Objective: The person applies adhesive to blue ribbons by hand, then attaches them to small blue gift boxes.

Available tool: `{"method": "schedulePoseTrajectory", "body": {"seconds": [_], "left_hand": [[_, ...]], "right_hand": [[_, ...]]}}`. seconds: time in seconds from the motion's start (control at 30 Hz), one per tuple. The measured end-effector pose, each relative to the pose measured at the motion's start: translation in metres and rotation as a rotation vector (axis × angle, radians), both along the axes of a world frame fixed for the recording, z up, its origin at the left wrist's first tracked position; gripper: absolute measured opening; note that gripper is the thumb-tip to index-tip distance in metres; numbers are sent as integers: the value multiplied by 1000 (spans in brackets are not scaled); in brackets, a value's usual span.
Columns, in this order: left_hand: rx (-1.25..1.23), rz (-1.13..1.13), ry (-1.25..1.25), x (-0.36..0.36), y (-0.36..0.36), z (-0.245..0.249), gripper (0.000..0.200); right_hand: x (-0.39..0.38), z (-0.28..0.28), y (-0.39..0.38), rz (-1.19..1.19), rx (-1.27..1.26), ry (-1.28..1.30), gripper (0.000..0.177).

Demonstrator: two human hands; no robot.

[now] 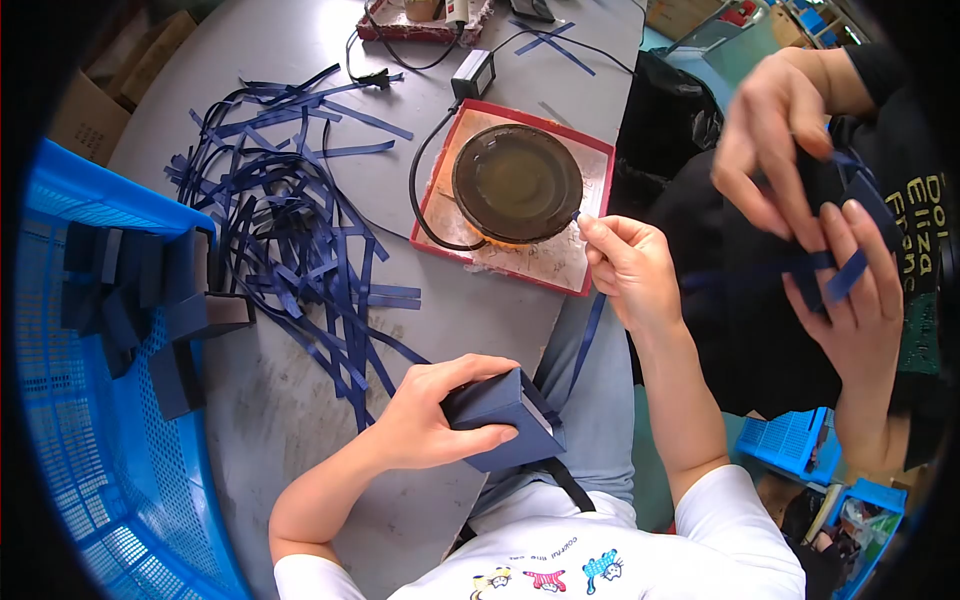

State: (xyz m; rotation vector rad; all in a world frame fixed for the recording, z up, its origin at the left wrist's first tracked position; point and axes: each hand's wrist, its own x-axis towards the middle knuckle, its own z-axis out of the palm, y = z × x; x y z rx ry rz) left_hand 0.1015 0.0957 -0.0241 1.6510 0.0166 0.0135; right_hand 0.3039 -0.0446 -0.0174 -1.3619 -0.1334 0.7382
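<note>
My left hand point(428, 412) is closed around a small navy blue box point(505, 420), held tilted above my lap. My right hand point(632, 268) pinches the end of a navy ribbon point(588, 345) at the rim of a round dark pan point(518, 182). From those fingertips the ribbon hangs down toward the box. Brownish, glossy liquid lies in the pan, which sits on a red-edged tray point(600, 200). A black cable point(415, 190) runs from beside the pan to a small grey control box point(473, 75).
Many loose navy ribbons point(310, 230) lie heaped on the grey table point(260, 390). Left of them, a blue plastic crate point(110, 480) holds several navy boxes point(120, 270). At right, a co-worker's hands point(850, 270) handle a similar box and ribbon. Blue baskets point(790, 440) stand below.
</note>
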Motion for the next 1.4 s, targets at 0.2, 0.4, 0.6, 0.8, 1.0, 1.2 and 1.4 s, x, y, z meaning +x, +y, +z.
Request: {"method": "schedulePoseTrajectory", "body": {"seconds": [0.2,0.4,0.6,0.8,1.0,1.2,1.4], "left_hand": [[6,-10,-8,3,0,-3,53],[4,-7,1,2,1,-4,53],[-17,5,14,-5,2,-3,49],[-182,46,150,-27,5,5,54],[-270,76,121,-51,-3,22,52],[-169,24,25,-69,-13,40,51],[-99,8,4,-79,-19,50,51]], "right_hand": [[2,-3,5,27,-35,-35,17],[1,-5,9,25,-68,-15,15],[-5,2,-8,58,-111,0,15],[-32,27,-29,339,-49,30,13],[-70,71,-32,751,-74,-43,12],[-95,85,-31,979,-148,-315,13],[-107,93,-30,1065,-176,-491,17]]}}
